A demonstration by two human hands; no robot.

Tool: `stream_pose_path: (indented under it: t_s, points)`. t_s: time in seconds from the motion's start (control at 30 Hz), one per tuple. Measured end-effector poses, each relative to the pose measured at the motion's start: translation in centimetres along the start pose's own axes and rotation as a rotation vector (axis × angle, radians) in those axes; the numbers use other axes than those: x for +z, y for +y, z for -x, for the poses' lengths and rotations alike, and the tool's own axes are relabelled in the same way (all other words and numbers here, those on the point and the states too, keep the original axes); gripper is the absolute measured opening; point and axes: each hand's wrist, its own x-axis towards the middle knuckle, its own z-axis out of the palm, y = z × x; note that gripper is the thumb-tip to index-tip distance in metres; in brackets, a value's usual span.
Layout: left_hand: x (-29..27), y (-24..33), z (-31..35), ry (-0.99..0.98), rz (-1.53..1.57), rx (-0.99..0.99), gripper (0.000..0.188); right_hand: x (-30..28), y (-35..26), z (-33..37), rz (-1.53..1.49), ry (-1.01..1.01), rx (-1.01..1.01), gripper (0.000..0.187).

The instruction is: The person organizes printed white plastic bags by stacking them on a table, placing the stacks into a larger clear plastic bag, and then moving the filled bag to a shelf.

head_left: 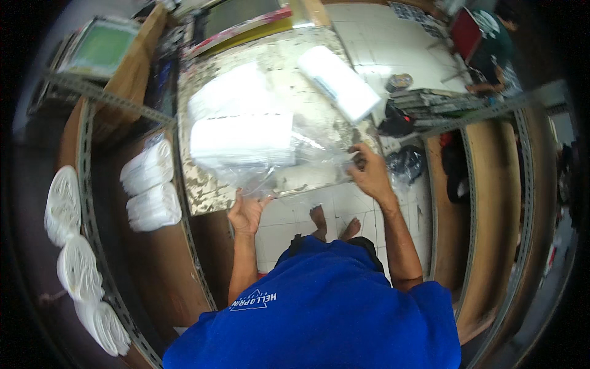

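Note:
A stack of folded white sheets or bags (243,140) lies on the worn, paint-spotted table, inside or under a clear plastic bag (319,152) whose loose part stretches to the right. My right hand (372,175) pinches the right end of that plastic at the table's front right corner. At the front edge, my left hand (247,213) has its fingers curled at the plastic's near side. Behind the stack sits a loose white pile (230,86). A white wrapped bundle (339,84) lies apart at the back right of the table (279,54).
Metal-framed shelves flank me; the left one holds rolled white bundles (153,206). Framed screens (239,21) rest at the table's far end. On the floor at right are a black plastic bag (405,165) and stacked flat frames (430,101). Another person (491,46) sits at far right.

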Motion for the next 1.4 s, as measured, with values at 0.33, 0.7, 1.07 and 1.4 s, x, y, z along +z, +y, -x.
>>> stream_pose_path:
  t_s: [0.33, 0.7, 1.07, 1.4]
  points:
    - [-2.8, -2.6, -9.1, 0.151, -0.631, 0.339, 0.045, 0.0, 8.7, 11.1, 0.123, 0.062, 0.149, 0.032]
    - [-3.0, -4.1, -9.7, 0.611, -0.39, 0.195, 0.079, -5.6, 20.0, 36.5, 0.191, 0.39, 0.638, 0.03]
    - [-3.2, -22.6, 3.1, 0.344, -0.886, -0.176, 0.086, 4.4, 30.3, 76.1, -0.032, 0.746, 1.39, 0.03]
    - [-12.0, -49.5, 28.8, -0.103, -1.269, -1.215, 0.094, 20.2, 32.3, 93.6, -0.17, 1.139, 1.618, 0.021]
